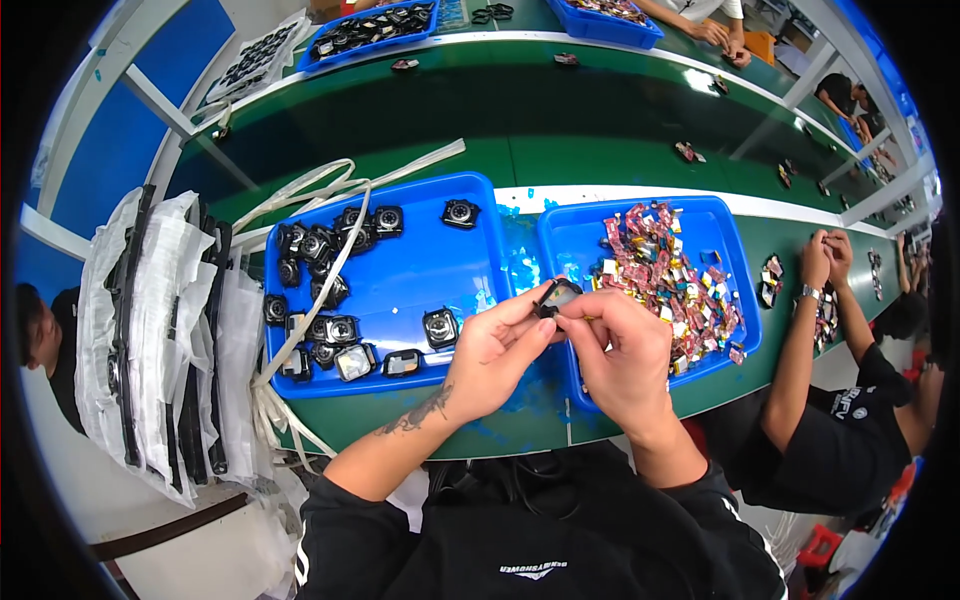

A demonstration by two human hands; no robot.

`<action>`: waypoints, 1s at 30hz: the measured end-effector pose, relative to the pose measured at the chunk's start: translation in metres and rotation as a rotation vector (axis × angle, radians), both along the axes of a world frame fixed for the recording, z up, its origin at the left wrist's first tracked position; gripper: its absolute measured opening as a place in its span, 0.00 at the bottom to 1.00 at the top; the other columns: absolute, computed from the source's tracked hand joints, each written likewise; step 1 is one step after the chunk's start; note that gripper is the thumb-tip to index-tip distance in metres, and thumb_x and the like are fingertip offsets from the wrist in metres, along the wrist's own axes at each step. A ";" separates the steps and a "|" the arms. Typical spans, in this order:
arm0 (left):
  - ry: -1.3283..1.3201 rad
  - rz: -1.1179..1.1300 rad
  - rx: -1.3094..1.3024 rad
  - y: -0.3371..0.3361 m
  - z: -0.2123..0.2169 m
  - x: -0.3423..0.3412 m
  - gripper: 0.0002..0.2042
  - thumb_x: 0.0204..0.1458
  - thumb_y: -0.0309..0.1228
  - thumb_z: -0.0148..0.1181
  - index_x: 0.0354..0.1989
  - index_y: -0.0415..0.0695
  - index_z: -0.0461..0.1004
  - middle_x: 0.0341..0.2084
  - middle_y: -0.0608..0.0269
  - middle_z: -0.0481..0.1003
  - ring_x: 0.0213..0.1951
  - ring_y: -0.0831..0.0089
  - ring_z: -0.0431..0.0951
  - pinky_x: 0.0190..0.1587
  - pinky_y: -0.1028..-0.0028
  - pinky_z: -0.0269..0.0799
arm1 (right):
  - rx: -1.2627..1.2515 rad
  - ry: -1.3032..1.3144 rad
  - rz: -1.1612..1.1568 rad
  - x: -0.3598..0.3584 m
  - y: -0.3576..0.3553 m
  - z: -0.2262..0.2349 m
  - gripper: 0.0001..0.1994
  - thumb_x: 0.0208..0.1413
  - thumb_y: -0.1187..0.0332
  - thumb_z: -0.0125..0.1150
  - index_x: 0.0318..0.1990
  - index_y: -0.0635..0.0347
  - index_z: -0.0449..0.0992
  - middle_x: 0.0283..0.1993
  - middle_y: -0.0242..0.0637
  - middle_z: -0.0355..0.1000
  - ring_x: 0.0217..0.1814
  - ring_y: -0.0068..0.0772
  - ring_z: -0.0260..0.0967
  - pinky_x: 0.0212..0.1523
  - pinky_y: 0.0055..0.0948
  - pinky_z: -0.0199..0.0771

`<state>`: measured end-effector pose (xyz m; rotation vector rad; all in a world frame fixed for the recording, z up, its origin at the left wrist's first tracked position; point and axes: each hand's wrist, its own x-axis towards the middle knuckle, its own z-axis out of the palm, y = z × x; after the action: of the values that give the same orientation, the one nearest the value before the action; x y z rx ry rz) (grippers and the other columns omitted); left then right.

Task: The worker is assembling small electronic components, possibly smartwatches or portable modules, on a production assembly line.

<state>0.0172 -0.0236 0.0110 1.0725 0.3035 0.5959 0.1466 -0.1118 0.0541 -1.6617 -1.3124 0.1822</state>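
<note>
In front of my chest, a small black watch-like case [560, 292] with a pale glassy face is pinched in the fingers of my left hand [492, 352]. My right hand [628, 350] closes thumb and forefinger at its lower right edge; whatever lies between those fingertips is too small to make out. Below my left hand's side sits a blue tray [430, 260] holding several similar black cases [440, 327], some face up. Right of it, a second blue tray [745, 300] is heaped with small red, white and yellow electronic parts [650, 255], partly hidden by my right hand.
White straps [350, 240] cross the left tray. Stacked trays in white wrapping [165, 300] stand at far left. Beyond runs a green conveyor belt [420, 110] carrying scattered parts. A co-worker's hands [822, 260] work at the right. More blue trays [375, 35] stand across the belt.
</note>
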 end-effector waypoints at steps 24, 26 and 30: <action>0.120 -0.070 0.178 0.000 -0.003 -0.002 0.21 0.62 0.22 0.49 0.64 0.34 0.61 0.51 0.59 0.74 0.50 0.78 0.74 0.53 0.78 0.69 | -0.126 -0.019 0.043 0.009 -0.004 0.014 0.04 0.46 0.76 0.66 0.30 0.59 0.76 0.25 0.36 0.72 0.27 0.38 0.70 0.30 0.35 0.67; 0.145 -0.076 0.200 0.000 -0.001 -0.003 0.21 0.62 0.22 0.49 0.64 0.34 0.61 0.50 0.59 0.74 0.49 0.79 0.74 0.53 0.78 0.68 | -0.096 -0.144 0.042 0.011 -0.003 0.015 0.06 0.43 0.78 0.67 0.28 0.59 0.75 0.24 0.33 0.69 0.26 0.34 0.66 0.32 0.33 0.64; 0.151 -0.096 0.167 0.001 -0.002 -0.006 0.20 0.63 0.23 0.49 0.63 0.33 0.62 0.48 0.60 0.75 0.47 0.79 0.75 0.53 0.78 0.69 | -0.101 -0.287 -0.033 0.012 -0.006 0.019 0.12 0.38 0.79 0.70 0.23 0.58 0.70 0.25 0.32 0.66 0.30 0.35 0.62 0.38 0.34 0.61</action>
<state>0.0113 -0.0231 0.0085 1.2887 0.3361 0.4609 0.1590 -0.1179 0.0734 -1.8446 -1.5076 -0.0118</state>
